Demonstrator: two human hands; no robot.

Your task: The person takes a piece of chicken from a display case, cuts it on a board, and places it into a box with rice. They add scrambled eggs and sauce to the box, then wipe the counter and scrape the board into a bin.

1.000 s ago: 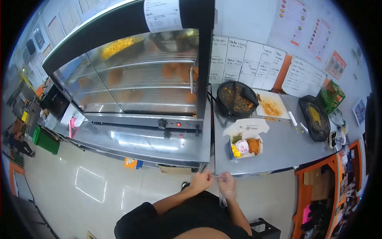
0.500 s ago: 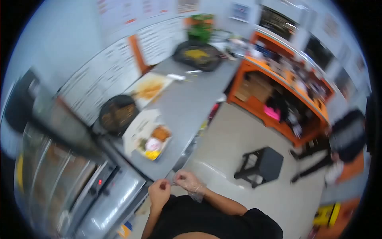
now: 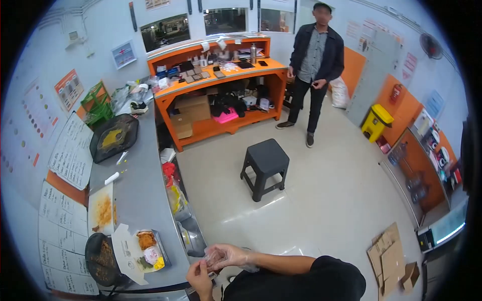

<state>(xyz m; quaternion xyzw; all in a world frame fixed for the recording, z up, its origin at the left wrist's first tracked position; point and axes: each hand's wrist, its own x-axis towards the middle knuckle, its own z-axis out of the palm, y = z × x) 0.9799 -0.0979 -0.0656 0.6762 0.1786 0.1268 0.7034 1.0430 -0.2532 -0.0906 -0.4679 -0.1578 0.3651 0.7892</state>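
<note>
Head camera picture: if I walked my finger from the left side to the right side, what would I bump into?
White cutting board → open food box → left hand → right hand → dark stool → standing person → yellow bin.

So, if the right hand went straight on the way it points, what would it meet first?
The right hand would probably meet the left hand first, then perhaps the counter; depth is unclear.

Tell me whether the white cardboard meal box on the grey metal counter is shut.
No, the white cardboard meal box stands open, its lid folded back and brown fried food showing inside.
</note>
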